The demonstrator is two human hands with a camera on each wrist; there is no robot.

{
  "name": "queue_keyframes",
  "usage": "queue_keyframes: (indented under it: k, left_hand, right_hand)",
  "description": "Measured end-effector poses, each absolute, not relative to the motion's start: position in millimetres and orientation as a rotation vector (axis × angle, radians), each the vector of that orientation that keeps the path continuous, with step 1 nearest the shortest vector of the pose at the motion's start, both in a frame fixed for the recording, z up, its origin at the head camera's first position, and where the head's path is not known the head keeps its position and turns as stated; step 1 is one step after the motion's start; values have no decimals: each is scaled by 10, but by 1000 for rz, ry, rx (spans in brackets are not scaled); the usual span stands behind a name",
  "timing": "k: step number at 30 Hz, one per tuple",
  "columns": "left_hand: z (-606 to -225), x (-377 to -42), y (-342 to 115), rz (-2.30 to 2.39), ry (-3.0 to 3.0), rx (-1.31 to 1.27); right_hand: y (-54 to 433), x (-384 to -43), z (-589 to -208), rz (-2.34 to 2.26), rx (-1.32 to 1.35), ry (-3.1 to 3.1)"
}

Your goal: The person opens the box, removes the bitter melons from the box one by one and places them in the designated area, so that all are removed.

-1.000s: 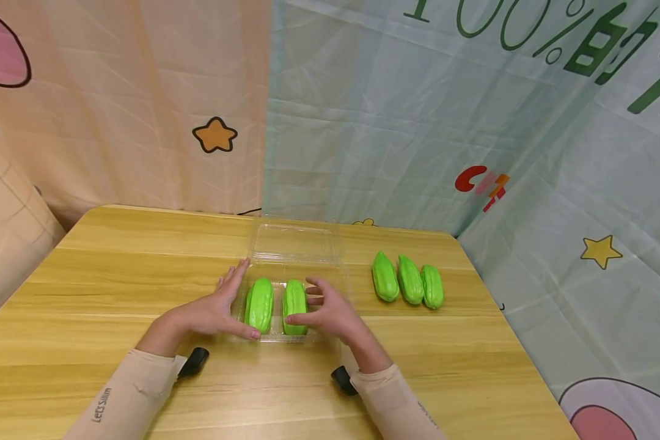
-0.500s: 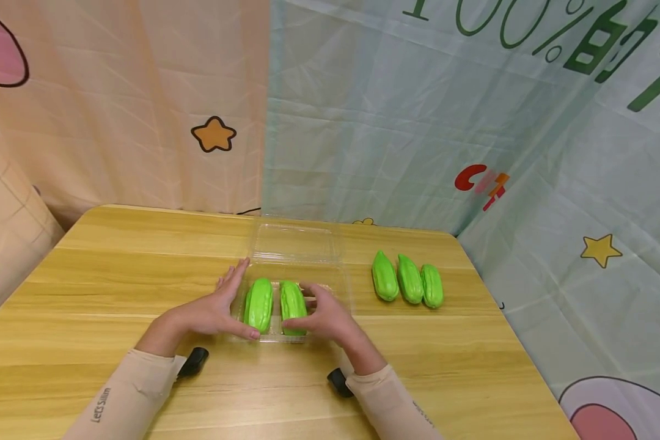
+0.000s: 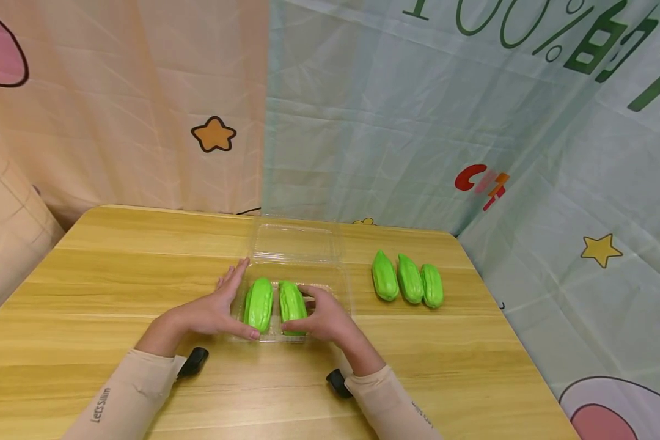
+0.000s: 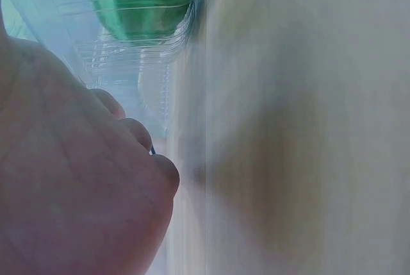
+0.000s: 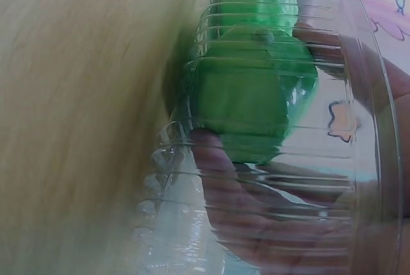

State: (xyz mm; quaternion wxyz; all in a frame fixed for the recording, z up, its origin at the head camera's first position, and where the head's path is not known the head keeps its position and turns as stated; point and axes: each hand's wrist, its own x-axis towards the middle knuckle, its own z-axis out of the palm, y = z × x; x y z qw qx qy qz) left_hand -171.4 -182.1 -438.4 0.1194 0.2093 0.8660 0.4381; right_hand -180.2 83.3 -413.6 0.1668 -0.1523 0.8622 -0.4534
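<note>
An open clear plastic clamshell box (image 3: 275, 318) sits on the table, its lid (image 3: 297, 241) folded back. Inside lie two ridged green fruits that look like star fruits, a left one (image 3: 259, 304) and a right one (image 3: 292, 304). Around the right fruit my right hand (image 3: 330, 318) curls, thumb at its near end and fingers at its far end. The right wrist view shows that thumb (image 5: 214, 156) through the ribbed wall, against the fruit. Along the box's left side rests my left hand (image 3: 211, 311), fingers extended and thumb at the front left corner.
Three more green star fruits (image 3: 409, 280) lie in a row on the wooden table (image 3: 115, 275), right of the box. A printed curtain (image 3: 357, 122) hangs behind the table and along its right side.
My right hand has closed in on the right star fruit, which has shifted slightly left toward the other one. My left hand stays in place.
</note>
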Motion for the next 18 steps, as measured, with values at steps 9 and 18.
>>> queue_keyframes:
  k: [9,18]
  left_hand:
    - [-4370,-1708,-1823,1281,2523,599]
    - [-4359,-1704,-1825,1274,2514,585]
  right_hand:
    - [835,-1800,-4130,-1291,-432,2468]
    - [869,-1816,-4128,-1343,-438,2462]
